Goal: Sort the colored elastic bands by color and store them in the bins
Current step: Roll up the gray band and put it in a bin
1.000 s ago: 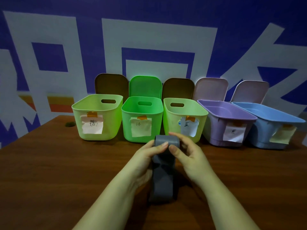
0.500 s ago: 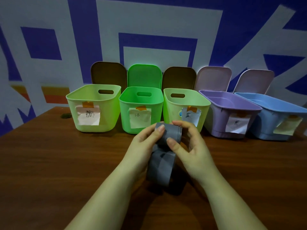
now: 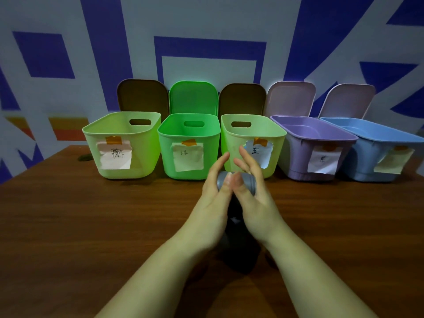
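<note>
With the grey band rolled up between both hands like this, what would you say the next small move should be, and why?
Probably finish the roll, then lift it toward a bin. Both the left hand and right hand hold the rolled part of the grey band, while its tail still trails below the palms to the table. Which bin suits grey is unclear from the labels.

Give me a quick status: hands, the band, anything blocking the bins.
Left hand and right hand both pinching the rolled grey elastic band. Band above the table, not in a bin. Five bins open, nothing blocking them.
</note>
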{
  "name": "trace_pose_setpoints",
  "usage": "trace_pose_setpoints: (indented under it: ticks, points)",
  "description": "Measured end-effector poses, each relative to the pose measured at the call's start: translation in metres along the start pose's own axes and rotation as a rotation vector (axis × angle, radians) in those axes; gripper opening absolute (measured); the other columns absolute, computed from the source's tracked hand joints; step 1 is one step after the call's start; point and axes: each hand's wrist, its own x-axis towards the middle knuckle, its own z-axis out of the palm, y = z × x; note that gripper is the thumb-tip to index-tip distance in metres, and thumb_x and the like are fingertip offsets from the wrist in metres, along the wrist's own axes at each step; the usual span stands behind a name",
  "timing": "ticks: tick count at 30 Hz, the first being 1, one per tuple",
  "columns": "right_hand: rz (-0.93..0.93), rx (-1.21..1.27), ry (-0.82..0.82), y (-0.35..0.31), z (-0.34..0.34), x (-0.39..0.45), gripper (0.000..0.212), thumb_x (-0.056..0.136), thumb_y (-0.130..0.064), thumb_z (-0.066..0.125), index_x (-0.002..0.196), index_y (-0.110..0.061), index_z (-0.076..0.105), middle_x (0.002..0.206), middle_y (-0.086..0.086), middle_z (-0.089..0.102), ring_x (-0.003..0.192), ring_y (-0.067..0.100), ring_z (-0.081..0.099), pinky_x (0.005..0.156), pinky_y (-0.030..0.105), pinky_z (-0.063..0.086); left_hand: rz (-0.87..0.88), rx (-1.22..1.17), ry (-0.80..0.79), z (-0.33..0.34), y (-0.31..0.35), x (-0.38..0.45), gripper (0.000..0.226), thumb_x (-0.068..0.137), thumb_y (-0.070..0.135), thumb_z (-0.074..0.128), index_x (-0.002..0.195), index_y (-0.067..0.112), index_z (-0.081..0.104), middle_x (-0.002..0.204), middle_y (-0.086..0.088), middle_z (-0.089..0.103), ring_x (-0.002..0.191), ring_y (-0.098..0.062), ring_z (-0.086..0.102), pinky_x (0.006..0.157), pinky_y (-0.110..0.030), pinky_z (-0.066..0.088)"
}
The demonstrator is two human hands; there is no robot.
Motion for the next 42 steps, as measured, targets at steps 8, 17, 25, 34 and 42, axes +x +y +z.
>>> trace_pose_setpoints:
  ticks: [8, 17, 25, 34, 42]
  points:
    - [0.081, 0.058, -0.057, 0.002, -0.002, -0.004, 0.091, 0.042, -0.097, 0.042, 0.126, -0.065, 0.025, 0.143, -0.007, 0.039, 0.132, 0.010, 0.040, 0.099, 0.023, 0.040, -0.028, 0.023, 0.022, -0.002, -0.003, 0.002, 0.054, 0.085, 0.055, 0.042, 0.137, 0.049, 0.028, 0.148, 0.004, 0.036, 0.136, -0.008, 0.035, 0.114, -0.038, 0.031]
    - [0.086, -0.042, -0.080, 0.004, -0.018, 0.006, 0.046, 0.064, -0.060, 0.070, 0.100, -0.032, 0.063, 0.102, -0.006, 0.070, 0.097, 0.005, 0.065, 0.083, 0.025, 0.050, -0.180, -0.278, 0.152, -0.016, 0.000, 0.008, 0.060, 0.079, 0.027, 0.063, 0.134, 0.029, 0.040, 0.112, 0.000, 0.061, 0.090, -0.006, 0.067, 0.072, -0.019, 0.054]
    - [0.016, -0.073, 0.029, 0.006, -0.027, 0.005, 0.043, 0.067, -0.043, 0.065, 0.107, -0.030, 0.057, 0.109, -0.004, 0.065, 0.101, 0.005, 0.060, 0.080, 0.013, 0.047, -0.404, -0.456, 0.051, -0.015, -0.007, 0.011, 0.047, 0.066, 0.043, 0.066, 0.099, 0.009, 0.070, 0.103, -0.019, 0.071, 0.099, -0.027, 0.068, 0.091, -0.037, 0.052]
    - [-0.142, -0.314, -0.008, 0.010, -0.023, 0.001, 0.050, 0.067, -0.030, 0.074, 0.112, -0.039, 0.053, 0.118, -0.009, 0.058, 0.112, 0.006, 0.054, 0.099, 0.032, 0.045, -0.408, -0.566, 0.034, -0.015, -0.008, 0.013, 0.042, 0.071, 0.034, 0.062, 0.101, 0.005, 0.066, 0.096, -0.019, 0.071, 0.077, -0.027, 0.069, 0.070, -0.032, 0.057]
    - [0.040, -0.204, -0.037, 0.019, -0.025, 0.002, 0.067, 0.064, -0.064, 0.070, 0.125, -0.049, 0.046, 0.129, -0.011, 0.054, 0.124, 0.008, 0.049, 0.106, 0.040, 0.040, -0.386, -0.653, 0.048, -0.026, -0.012, 0.012, 0.043, 0.071, 0.019, 0.062, 0.111, 0.003, 0.062, 0.100, -0.020, 0.068, 0.087, -0.028, 0.067, 0.074, -0.035, 0.056]
